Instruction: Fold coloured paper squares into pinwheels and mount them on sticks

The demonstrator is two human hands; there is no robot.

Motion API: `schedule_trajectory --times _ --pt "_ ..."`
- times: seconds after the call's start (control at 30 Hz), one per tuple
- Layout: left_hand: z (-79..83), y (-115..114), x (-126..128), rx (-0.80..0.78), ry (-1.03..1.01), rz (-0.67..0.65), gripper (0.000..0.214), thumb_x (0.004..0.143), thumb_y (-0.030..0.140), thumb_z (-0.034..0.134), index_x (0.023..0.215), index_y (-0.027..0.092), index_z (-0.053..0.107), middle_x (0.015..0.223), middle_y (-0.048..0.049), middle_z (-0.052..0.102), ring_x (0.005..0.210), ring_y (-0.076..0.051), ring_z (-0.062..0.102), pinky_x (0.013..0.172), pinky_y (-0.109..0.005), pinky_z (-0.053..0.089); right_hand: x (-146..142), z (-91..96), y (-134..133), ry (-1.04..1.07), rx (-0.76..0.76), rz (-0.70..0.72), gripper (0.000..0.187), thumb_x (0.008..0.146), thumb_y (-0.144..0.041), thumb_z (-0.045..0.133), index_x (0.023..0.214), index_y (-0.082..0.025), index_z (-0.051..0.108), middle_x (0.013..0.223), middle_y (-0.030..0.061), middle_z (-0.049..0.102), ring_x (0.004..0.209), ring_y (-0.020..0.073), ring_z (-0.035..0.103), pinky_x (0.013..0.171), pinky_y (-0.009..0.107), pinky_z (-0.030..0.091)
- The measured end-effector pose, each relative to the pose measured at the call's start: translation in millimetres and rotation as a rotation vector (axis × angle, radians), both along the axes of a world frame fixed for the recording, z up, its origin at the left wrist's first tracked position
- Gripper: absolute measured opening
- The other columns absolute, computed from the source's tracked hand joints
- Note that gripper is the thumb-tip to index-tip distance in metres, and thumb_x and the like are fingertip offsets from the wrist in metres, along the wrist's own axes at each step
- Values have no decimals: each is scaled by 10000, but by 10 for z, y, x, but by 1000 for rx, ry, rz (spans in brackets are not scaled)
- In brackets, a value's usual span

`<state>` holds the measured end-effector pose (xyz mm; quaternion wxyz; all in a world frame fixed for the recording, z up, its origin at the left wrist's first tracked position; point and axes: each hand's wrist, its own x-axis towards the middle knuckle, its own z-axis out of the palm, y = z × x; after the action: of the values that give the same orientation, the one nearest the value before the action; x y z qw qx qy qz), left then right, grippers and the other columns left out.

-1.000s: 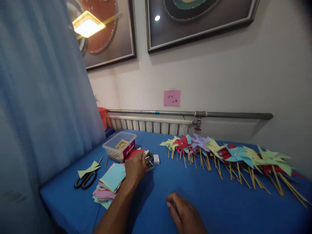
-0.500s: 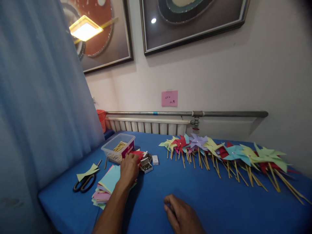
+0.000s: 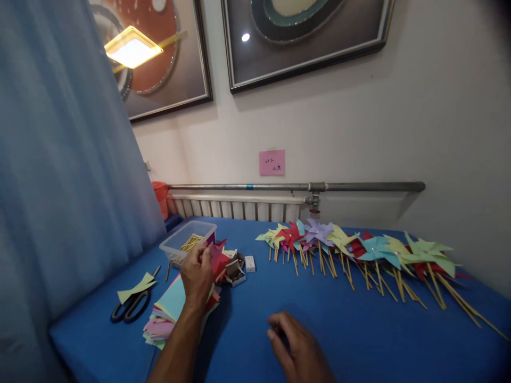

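My left hand [image 3: 197, 274] is stretched out over the stack of coloured paper squares [image 3: 167, 311] and pinches a red cut paper piece [image 3: 217, 256], lifting it just off the table. Right beside it stands a clear plastic box of wooden sticks [image 3: 187, 246]. A small open box of pins [image 3: 235, 271] and a little white box [image 3: 250, 263] lie just right of the red piece. My right hand [image 3: 297, 346] rests on the blue table [image 3: 359, 330] near the front, fingers curled loosely, nothing visible in it.
A long row of finished paper pinwheels on sticks [image 3: 359, 250] lies along the back right. Black scissors [image 3: 130, 307] and a yellow-green paper scrap [image 3: 134, 287] lie at the left. A blue curtain [image 3: 59, 186], a radiator [image 3: 235, 208] and a pipe [image 3: 295, 186] border the table.
My left hand has drawn back from the pin box toward the stick box and raised the red paper piece. The right hand has barely moved. The view has shifted slightly right.
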<state>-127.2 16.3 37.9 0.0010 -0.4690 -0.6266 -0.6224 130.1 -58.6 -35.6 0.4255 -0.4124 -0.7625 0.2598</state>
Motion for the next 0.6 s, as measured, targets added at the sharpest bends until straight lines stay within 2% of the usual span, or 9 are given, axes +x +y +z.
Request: schedule_trajectory --times 0.1,0.17,0.2,0.37,0.6 --pt "32 -54 201 -39 -599 -416 290 786 475 735 774 201 643 688 7 651 629 -165 583 657 -289 466 41 66 51 161 -65 -126 267 1010 -477 552 1046 -265 710 1000 73 778 963 250 753 855 340 591" --pt "24 -90 395 -133 -839 -672 350 678 447 840 735 189 609 636 20 629 567 -132 550 596 -256 426 71 87 104 282 -148 -226 352 974 -559 584 1089 -254 716 1051 95 789 1003 276 763 866 368 611" --pt "13 -109 492 -178 -900 -742 358 649 416 869 728 184 609 630 19 632 560 -125 553 587 -248 417 83 87 133 337 -190 -257 396 953 -593 597 1096 -244 717 1053 107 793 989 287 768 849 381 621" --pt "-71 -175 801 -302 -1017 -859 293 649 332 872 727 171 640 636 12 659 555 -119 580 592 -252 440 100 8 248 485 -311 -265 525 930 -706 573 1089 -223 703 1013 119 791 939 297 772 830 419 633" --pt "-84 -245 894 -435 -1024 -932 340 601 325 928 684 170 636 585 20 641 516 -105 547 543 -238 408 97 -12 320 617 -361 -156 563 800 -713 751 1080 -228 696 1016 119 801 925 303 769 837 433 632"
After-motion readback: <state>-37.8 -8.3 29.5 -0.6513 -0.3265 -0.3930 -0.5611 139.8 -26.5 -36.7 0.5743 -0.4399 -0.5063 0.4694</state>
